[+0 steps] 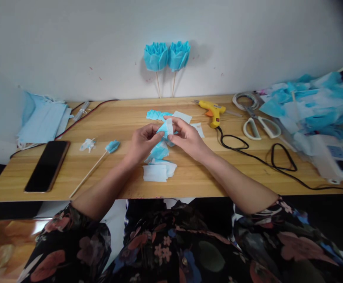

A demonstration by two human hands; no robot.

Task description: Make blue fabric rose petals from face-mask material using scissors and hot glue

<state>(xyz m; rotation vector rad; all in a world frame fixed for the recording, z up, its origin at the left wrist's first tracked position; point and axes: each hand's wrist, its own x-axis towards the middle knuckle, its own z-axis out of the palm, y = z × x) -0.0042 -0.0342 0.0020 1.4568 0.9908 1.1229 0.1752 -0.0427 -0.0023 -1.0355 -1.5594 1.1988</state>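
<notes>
Between my two hands is a small blue-and-white piece of mask fabric (166,127), partly folded and partly covered by fingers. My left hand (146,139) pinches its left side between thumb and fingers. On the other side, my right hand (187,137) grips it, thumb low and fingers on top. Cut white and pale blue fabric pieces (155,173) lie just below the hands. A pleated blue strip (156,114) and a white piece (182,116) lie beyond them. To the left rests a wooden stick (89,174) tipped with a small blue bud (112,146).
Two blue fabric flowers (155,57) on sticks lean against the wall. A yellow glue gun (214,112), scissors (260,125) and a tape roll (245,101) lie right, near piled scraps (316,102) and a white device (333,159). Left are a phone (47,166) and stacked masks (41,120).
</notes>
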